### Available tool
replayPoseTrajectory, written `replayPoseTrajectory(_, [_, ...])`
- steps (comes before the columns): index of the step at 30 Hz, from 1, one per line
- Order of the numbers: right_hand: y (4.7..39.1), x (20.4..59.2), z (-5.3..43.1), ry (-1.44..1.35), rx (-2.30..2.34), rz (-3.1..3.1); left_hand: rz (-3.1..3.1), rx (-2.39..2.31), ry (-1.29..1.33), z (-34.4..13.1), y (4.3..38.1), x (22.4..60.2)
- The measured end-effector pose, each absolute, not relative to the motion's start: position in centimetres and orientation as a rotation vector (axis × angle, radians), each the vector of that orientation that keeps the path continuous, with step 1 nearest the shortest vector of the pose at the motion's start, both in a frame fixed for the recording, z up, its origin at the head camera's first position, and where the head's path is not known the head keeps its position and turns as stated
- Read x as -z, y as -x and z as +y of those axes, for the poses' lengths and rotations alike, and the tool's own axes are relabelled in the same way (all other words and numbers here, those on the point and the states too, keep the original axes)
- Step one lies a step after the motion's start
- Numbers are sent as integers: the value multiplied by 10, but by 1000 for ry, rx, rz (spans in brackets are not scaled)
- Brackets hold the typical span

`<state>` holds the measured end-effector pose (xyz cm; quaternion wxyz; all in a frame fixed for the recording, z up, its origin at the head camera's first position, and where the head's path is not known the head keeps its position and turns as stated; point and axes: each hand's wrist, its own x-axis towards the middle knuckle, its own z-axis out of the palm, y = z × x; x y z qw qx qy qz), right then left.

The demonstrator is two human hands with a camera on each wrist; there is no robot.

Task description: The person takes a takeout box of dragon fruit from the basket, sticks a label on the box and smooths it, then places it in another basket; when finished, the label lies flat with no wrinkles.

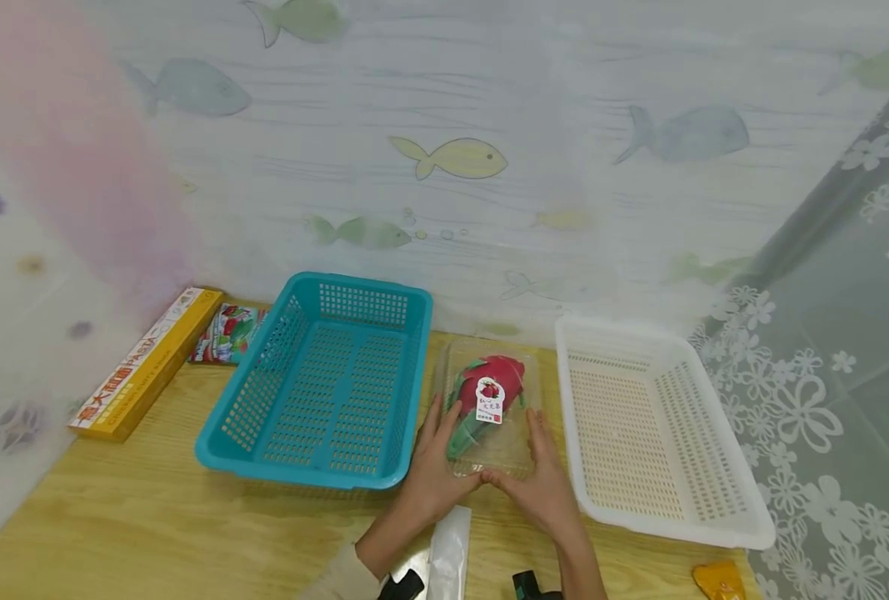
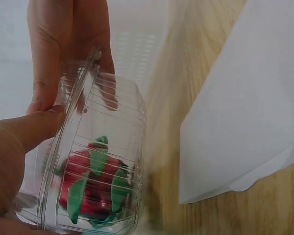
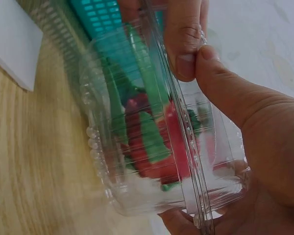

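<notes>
As clear box (image 1: pixel 500 447) runs lengthwise forward, fruit (image 1: pixel 508 373) aslant

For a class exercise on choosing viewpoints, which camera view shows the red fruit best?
The head view: it shows nearly all the fruit from above, though a label covers part. The left wrist view shows one end through the box; the right wrist view shows red and green parts through ribbed plastic, somewhat blurred.

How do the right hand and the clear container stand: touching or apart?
Touching. The right wrist view shows the right hand holding the clear container, its thumb at the rim and fingers around the side.
</notes>
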<state>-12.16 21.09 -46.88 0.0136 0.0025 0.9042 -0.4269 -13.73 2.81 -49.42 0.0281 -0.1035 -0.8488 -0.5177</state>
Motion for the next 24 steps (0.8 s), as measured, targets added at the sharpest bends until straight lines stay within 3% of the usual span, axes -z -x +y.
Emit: replayPoseTrajectory(24, [111, 436, 210, -12, 1247, 2916, -2652, 1528, 323, 27, 125, 459])
